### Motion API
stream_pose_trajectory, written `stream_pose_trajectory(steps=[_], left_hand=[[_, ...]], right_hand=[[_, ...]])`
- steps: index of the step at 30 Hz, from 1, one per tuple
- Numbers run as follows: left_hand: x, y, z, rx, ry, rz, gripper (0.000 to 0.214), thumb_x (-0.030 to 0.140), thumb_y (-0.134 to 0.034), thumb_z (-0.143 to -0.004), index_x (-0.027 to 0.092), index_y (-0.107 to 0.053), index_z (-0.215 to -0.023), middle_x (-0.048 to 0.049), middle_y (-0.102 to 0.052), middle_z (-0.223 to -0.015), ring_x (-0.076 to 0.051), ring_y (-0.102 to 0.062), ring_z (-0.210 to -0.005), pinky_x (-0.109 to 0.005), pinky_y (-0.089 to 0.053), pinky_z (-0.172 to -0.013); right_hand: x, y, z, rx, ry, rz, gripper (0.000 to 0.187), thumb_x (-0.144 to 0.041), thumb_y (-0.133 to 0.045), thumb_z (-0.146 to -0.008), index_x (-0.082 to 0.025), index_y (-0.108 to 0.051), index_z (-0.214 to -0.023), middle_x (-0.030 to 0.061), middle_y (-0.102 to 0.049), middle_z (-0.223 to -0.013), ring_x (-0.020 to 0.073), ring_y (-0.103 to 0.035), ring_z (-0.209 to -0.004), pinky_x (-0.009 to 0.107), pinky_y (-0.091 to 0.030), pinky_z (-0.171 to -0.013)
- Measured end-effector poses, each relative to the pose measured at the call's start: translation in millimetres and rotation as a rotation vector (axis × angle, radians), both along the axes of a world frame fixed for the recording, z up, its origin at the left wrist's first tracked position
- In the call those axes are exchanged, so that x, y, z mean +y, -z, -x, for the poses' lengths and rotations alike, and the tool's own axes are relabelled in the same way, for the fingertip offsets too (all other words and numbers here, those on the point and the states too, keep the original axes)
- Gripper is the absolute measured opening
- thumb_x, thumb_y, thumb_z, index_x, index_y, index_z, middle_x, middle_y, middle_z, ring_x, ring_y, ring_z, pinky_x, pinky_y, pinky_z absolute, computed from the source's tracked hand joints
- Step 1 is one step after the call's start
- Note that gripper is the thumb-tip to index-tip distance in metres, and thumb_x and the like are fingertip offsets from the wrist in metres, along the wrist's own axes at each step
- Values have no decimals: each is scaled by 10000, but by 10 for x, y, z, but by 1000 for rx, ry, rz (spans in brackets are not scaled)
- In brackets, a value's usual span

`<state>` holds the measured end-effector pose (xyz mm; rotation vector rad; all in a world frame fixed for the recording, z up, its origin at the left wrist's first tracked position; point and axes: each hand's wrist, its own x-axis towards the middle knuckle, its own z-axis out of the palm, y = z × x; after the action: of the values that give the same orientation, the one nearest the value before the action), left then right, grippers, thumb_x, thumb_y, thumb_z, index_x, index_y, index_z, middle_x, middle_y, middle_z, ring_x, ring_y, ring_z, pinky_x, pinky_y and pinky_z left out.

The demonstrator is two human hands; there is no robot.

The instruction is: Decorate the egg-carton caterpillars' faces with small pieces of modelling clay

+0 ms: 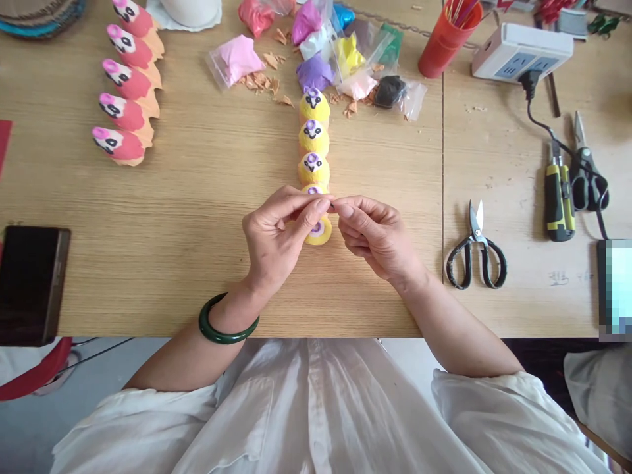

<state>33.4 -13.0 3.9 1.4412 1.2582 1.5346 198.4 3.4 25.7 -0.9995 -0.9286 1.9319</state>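
A tiny dark speck [332, 207] is pinched between the fingertips [323, 205] of the left hand [276, 237] and the right hand [375, 240], both closed toward each other; its material is too small to tell. Just below the pinch, a round yellow clay figure [317, 232] with a purple-ringed face is partly covered by the hands. Directly ahead of the hands, more yellow figures [313, 138] are lined up on the light wooden desk [148, 263], and soft coloured clay in clear plastic bags [350, 62] is heaped beyond them. Well ahead of the left hand, a row of pink-and-red clay figures [126, 112] is laid out. Right of the right hand, black-handled steel scissors [476, 250] are placed, and a yellow-and-black utility knife [559, 197] lies further along. A dark green bangle [228, 319] is worn on the left wrist
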Motion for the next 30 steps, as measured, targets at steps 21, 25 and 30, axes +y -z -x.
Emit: stream_pose_trajectory(steps=[21, 25, 30], left_hand=[[-2, -2, 34, 47, 45, -57, 79, 373, -804, -972, 323, -865, -985, -3, -716, -814, -107, -613, -683, -288, -492, -627], [8, 7, 36, 52, 17, -71, 144, 409, -852, -924, 276, -835, -871, 0, -699, -762, -105, -567, -632, -291, -464, -579], [-11, 0, 35, 85, 24, -71, 105, 383, -806, -968, 298, -856, -932, -11, -752, -834, -131, -674, -733, -304, -530, -664]], right_hand=[[-4, 33, -25, -22, 14, 31, 439, -599, -833, -837, -185, -694, -879, -98, -327, -624, 43, -194, -513, 225, -127, -469], [-7, 39, -22, -22, 13, 43, 405, -566, -804, -865, -180, -683, -872, -88, -354, -640, 43, -195, -519, 222, -126, -468], [-8, 18, -29, 16, -16, 54, 349, -505, -780, -886, -176, -669, -857, -81, -374, -638, 43, -200, -521, 216, -115, -468]])
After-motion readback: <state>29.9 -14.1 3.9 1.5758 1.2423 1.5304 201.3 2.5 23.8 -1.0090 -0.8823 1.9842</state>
